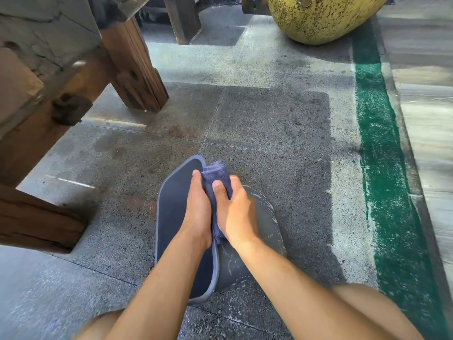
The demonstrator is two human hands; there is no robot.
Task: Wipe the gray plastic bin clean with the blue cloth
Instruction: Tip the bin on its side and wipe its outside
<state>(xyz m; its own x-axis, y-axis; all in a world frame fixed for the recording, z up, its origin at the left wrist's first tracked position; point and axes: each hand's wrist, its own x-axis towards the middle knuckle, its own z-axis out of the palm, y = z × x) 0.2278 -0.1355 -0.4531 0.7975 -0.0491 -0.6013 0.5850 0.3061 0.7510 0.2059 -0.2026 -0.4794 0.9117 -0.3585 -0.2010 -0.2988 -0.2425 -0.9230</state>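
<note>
While the left hand [198, 207] holds the gray bin [176, 217], right hand [232, 212] fingers [218, 186] clutch the blue cloth [215, 175].

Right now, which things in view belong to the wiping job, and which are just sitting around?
Part of the job:
gray plastic bin, on its side
blue cloth
left hand, at the bin's rim
right hand, gripping the cloth

Just lying about:
brown wooden bench
yellow speckled pot
green painted floor stripe
</note>
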